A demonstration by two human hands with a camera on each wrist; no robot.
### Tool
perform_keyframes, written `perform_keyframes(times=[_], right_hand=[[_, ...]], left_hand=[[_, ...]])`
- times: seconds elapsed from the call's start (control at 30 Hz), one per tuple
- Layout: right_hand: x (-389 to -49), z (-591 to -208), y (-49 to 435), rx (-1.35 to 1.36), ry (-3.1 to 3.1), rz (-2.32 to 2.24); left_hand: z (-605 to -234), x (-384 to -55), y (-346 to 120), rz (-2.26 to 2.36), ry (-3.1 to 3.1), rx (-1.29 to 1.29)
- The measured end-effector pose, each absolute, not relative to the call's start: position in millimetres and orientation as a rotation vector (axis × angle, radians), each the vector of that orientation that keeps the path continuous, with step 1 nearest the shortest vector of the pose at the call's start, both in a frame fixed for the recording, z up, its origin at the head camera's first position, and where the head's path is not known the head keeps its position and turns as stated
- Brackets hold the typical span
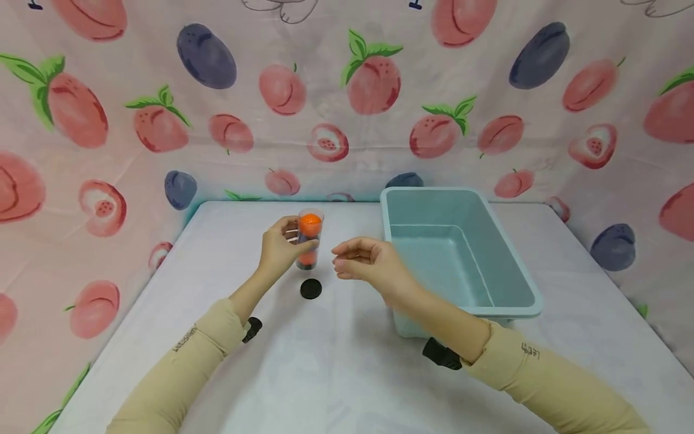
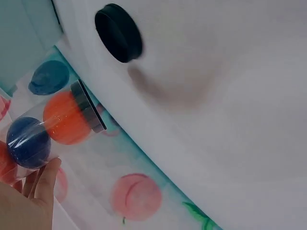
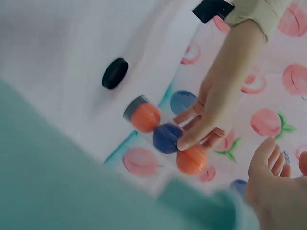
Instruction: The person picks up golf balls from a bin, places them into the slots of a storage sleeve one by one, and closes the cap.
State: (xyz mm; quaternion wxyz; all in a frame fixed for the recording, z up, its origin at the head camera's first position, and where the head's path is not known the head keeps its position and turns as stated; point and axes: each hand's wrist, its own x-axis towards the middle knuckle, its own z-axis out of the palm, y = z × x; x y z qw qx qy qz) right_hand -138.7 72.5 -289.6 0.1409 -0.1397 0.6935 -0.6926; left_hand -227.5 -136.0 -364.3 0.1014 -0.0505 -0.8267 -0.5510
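My left hand (image 1: 278,246) grips a clear tube (image 1: 309,258) upright, thumb on the near side and fingers behind. Stacked inside are an orange ball (image 3: 192,159) at the top, a dark blue ball (image 3: 167,138) in the middle and another orange ball (image 3: 145,118) at the bottom. A black base (image 2: 88,106) closes the tube's lower end; its top has no lid on it. On the table just in front of the tube lies a round black lid (image 1: 311,289). Right of the tube, apart from it, my right hand (image 1: 376,265) hovers with loosely bent fingers and nothing in them.
A pale blue-green plastic basin (image 1: 520,310) stands on the right of the white table (image 1: 303,374), partly under my right forearm. Behind the table hangs a fruit-printed cloth (image 1: 374,163). Small black devices (image 1: 441,354) sit beneath both wrists.
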Motion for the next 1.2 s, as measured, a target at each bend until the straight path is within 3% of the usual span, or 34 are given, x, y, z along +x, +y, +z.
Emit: perform_keyframes(times=[0.57, 1.2], right_hand=[[-158, -351, 25, -0.685, 2.453, -1.806], [-192, -405, -2, -0.529, 2.695, -1.207]], left_hand=[[-383, -212, -173, -1.644, -2.411, -0.081], [-404, -196, -205, -1.755, -2.358, -0.156]])
